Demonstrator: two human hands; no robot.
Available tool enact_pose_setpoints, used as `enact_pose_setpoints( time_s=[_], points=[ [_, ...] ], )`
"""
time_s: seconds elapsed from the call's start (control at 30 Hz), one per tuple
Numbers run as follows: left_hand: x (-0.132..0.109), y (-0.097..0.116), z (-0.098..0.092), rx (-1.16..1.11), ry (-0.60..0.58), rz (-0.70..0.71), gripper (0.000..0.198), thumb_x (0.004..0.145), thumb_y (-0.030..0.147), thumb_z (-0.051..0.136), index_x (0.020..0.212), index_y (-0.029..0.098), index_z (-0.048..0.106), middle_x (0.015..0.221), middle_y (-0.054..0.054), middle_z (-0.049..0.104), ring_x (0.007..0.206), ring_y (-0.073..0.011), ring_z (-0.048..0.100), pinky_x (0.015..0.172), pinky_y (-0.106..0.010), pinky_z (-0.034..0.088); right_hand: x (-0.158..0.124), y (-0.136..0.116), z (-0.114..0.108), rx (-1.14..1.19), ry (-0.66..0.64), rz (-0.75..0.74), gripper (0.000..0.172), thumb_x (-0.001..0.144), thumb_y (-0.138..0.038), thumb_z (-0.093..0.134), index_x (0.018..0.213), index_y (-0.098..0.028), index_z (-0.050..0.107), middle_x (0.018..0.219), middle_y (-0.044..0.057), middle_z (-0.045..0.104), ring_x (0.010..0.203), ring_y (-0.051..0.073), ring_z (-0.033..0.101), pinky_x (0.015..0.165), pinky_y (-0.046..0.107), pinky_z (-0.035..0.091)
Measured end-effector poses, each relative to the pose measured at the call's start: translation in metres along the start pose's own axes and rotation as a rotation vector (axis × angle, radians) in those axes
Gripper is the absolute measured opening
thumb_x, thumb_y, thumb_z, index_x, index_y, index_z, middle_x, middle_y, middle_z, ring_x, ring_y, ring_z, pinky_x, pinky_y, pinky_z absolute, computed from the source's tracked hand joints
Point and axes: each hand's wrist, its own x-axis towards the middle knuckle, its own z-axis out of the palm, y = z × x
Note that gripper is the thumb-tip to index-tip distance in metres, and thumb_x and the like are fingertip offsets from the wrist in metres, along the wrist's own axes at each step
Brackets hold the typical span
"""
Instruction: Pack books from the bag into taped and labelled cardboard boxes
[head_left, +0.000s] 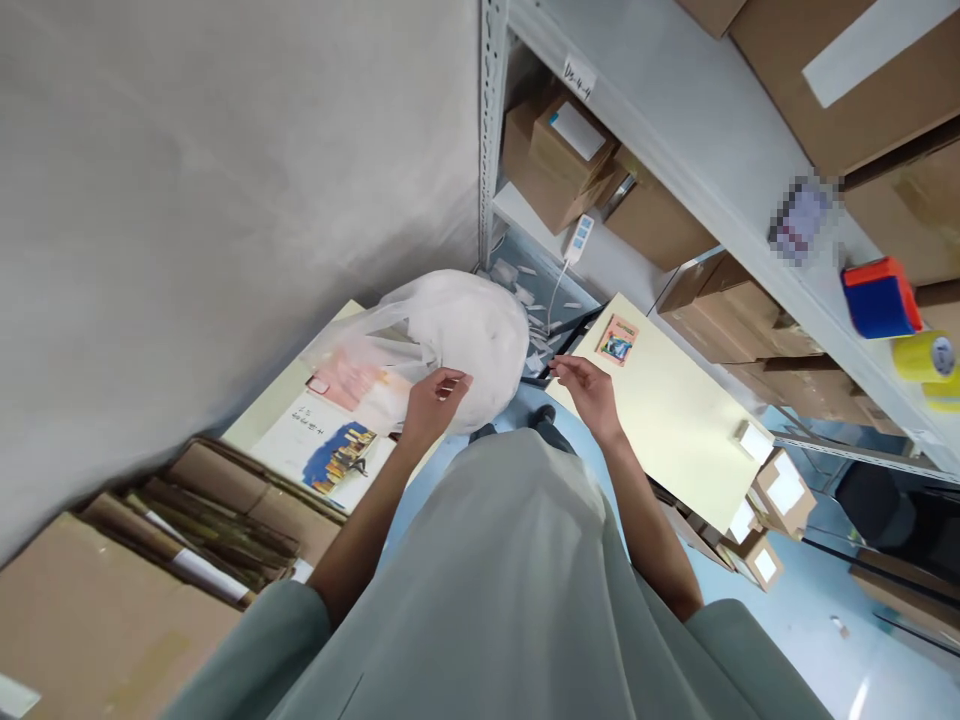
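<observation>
My left hand [433, 402] has its fingers curled in, close to a big white plastic bag [465, 335] of crumpled material; I cannot tell whether it grips the bag's edge. A thin clear bag [360, 375] lies over a book with a blue-and-yellow cover picture [330, 450] to the left. My right hand [589, 390] hovers at the near edge of a pale yellow board [675, 420], fingers half curled, thumb and fingers close together, nothing visible in them. A small picture card [617, 339] lies on that board.
A grey metal rack [675, 170] holds cardboard boxes [562, 160], a white power strip [580, 238], a red-and-blue tape dispenser [879, 297] and yellow tape rolls [924, 357]. Flattened cardboard [202, 520] is stacked at lower left. Small boxes [772, 500] sit on the blue floor.
</observation>
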Motion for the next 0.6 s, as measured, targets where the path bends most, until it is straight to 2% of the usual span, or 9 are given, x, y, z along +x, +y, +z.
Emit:
enact_pose_setpoints(
  time_s=[0.13, 0.3, 0.4, 0.47, 0.53, 0.6],
  points=[
    [0.011, -0.014, -0.019, 0.012, 0.036, 0.071, 0.029, 0.096, 0.049, 0.068, 0.102, 0.023, 0.079, 0.107, -0.008, 0.085, 0.097, -0.0230, 0.079, 0.088, -0.033, 0.065, -0.012, -0.029, 0.028, -0.034, -0.077, -0.035, 0.046, 0.101, -0.067, 0.074, 0.121, -0.027, 0.082, 0.123, 0.009, 0.087, 0.114, 0.028, 0.083, 0.107, 0.045, 0.065],
    [0.022, -0.026, -0.023, 0.081, -0.045, 0.161, 0.028, 0.102, 0.041, 0.062, 0.117, 0.023, 0.077, 0.124, -0.009, 0.083, 0.112, -0.0245, 0.079, 0.101, -0.036, 0.065, -0.021, -0.045, 0.050, -0.075, -0.126, -0.042, 0.045, 0.102, -0.067, 0.074, 0.120, -0.026, 0.083, 0.121, 0.008, 0.088, 0.113, 0.026, 0.084, 0.106, 0.042, 0.067],
    [0.035, -0.035, -0.012, 0.220, -0.138, 0.153, 0.033, 0.101, 0.037, 0.066, 0.129, 0.022, 0.074, 0.138, -0.012, 0.078, 0.120, -0.0285, 0.078, 0.106, -0.040, 0.064, -0.022, -0.047, 0.058, -0.090, -0.126, -0.042, 0.043, 0.102, -0.065, 0.075, 0.119, -0.026, 0.083, 0.120, 0.008, 0.088, 0.113, 0.026, 0.084, 0.105, 0.042, 0.068],
    [0.047, -0.040, 0.002, 0.352, -0.204, 0.146, 0.043, 0.099, 0.033, 0.070, 0.140, 0.019, 0.070, 0.148, -0.018, 0.073, 0.131, -0.0341, 0.074, 0.116, -0.045, 0.060, -0.023, -0.048, 0.062, -0.103, -0.128, -0.039, 0.041, 0.103, -0.064, 0.075, 0.118, -0.027, 0.084, 0.120, 0.007, 0.088, 0.113, 0.026, 0.084, 0.105, 0.042, 0.068],
    [0.061, -0.044, 0.020, 0.489, -0.262, 0.157, 0.056, 0.096, 0.028, 0.074, 0.149, 0.013, 0.064, 0.160, -0.026, 0.063, 0.150, -0.0415, 0.062, 0.127, -0.051, 0.050, -0.025, -0.049, 0.065, -0.109, -0.131, -0.043, 0.040, 0.103, -0.064, 0.074, 0.118, -0.028, 0.084, 0.120, 0.006, 0.088, 0.112, 0.026, 0.084, 0.104, 0.042, 0.068],
    [0.074, -0.047, 0.038, 0.605, -0.290, 0.150, 0.065, 0.092, 0.022, 0.076, 0.154, 0.009, 0.060, 0.173, -0.033, 0.048, 0.166, -0.0493, 0.042, 0.132, -0.058, 0.042, -0.027, -0.051, 0.068, -0.112, -0.130, -0.053, 0.040, 0.103, -0.063, 0.074, 0.118, -0.028, 0.084, 0.120, 0.006, 0.088, 0.111, 0.026, 0.084, 0.103, 0.041, 0.068]
  ],
)
